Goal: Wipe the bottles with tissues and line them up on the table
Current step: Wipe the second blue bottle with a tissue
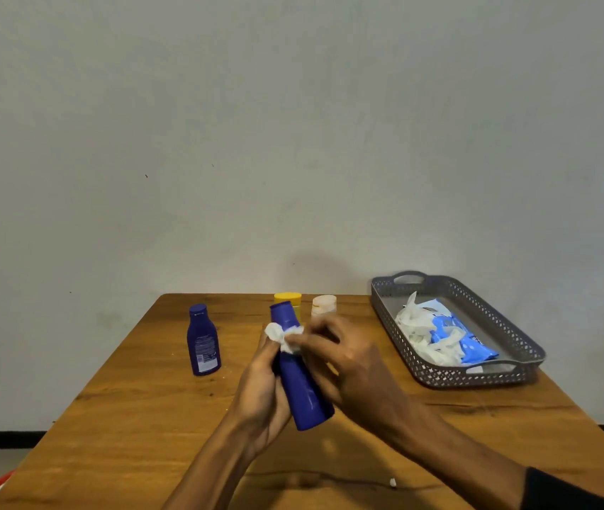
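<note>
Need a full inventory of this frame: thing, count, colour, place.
held bottle: 1, blue, tilted, above the table centre, in both hands
tissue: 1, white, crumpled, against the held bottle's neck
standing bottle: 1, dark blue, upright, table left
yellow-capped bottle: 1, far edge, mostly hidden behind the held bottle
pale bottle: 1, whitish, far edge, partly hidden
basket: 1, grey, perforated, table right
wipes pack: 1, blue and white, in the basket
loose tissues: several, white, in the basket
table: 1, brown wood
left hand: grips the held bottle
right hand: pinches the tissue
</note>
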